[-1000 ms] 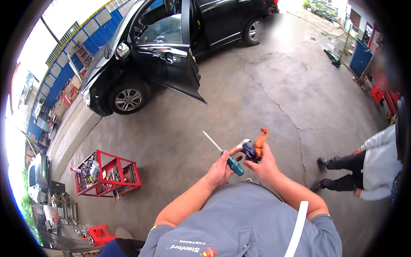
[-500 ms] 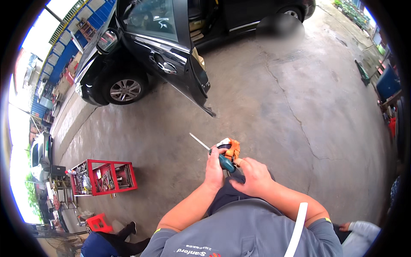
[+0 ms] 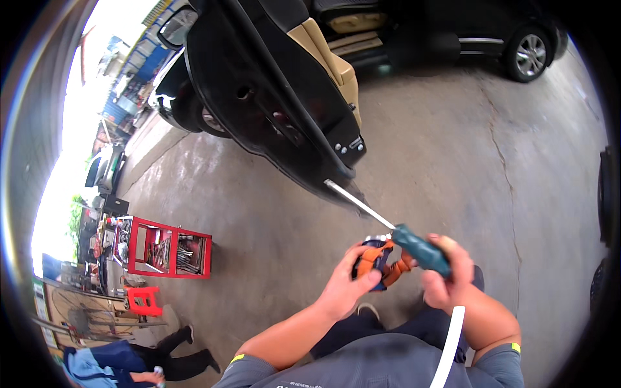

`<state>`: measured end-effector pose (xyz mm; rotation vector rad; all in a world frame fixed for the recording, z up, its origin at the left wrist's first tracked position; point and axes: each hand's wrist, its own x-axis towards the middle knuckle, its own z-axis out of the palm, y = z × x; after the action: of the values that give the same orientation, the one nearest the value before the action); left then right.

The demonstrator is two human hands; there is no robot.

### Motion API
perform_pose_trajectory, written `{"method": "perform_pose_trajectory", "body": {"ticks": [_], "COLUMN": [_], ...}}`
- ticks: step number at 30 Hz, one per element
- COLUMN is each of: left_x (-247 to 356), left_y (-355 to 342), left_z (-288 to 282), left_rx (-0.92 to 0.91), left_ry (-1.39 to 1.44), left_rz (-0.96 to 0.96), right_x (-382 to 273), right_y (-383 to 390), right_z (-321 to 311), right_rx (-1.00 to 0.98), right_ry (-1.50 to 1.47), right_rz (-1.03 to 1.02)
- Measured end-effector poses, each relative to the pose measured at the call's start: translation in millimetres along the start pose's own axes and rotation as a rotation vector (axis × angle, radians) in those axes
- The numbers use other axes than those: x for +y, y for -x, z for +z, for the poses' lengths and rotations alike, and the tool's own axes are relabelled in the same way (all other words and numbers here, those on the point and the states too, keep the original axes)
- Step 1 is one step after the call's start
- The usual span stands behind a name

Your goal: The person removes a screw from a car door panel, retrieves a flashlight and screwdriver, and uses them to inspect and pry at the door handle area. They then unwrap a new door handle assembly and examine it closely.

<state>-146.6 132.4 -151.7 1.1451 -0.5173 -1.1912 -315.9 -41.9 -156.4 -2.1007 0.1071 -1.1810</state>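
Left hand (image 3: 346, 286): grip closed on orange-strapped headlamp (apparent) (image 3: 370, 260), ahead of grey shirt (image 3: 381, 359). Right hand (image 3: 454, 275): gripping green-handled screwdriver (image 3: 419, 247). Step, judged: strap handling; next move calls for keeping tip clear.

There are two hands, one left hand (image 3: 352, 283) and one right hand (image 3: 455, 277), one screwdriver (image 3: 420, 249) and one strapped item (image 3: 393, 274). Two cars show: one black car (image 3: 485, 55), one pale car (image 3: 107, 167). Also one cart (image 3: 173, 253), one stool (image 3: 143, 292), one co-worker (image 3: 113, 362).
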Motion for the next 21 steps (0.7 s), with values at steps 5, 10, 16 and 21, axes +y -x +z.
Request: {"method": "perform_pose_trajectory", "body": {"ticks": [5,10,16,21], "left_x": [4.5,48.3,126.9,133.9], "left_y": [-17.9,-6.7,12.4,14.4], "left_z": [-14.2,16.2,90.6,130.6], "left_rx": [0.097,0.383,0.631,0.742], "left_ry": [-0.501,-1.018,-1.762,-1.794], "left_rz": [0.609,1.015,1.0,1.045], "right_x": [90.3,80.4,57.6,44.7], "right_y": [-16.6,-90.6,-177.3,-206.5], "right_z": [-39.6,-40.0,-39.5,-32.5], "right_rx": [0.148,0.175,0.208,0.274], "right_ry": [-0.035,-0.018,0.019,-0.114], "right_rz": [-0.235,-0.564,-0.876,-0.9]}}
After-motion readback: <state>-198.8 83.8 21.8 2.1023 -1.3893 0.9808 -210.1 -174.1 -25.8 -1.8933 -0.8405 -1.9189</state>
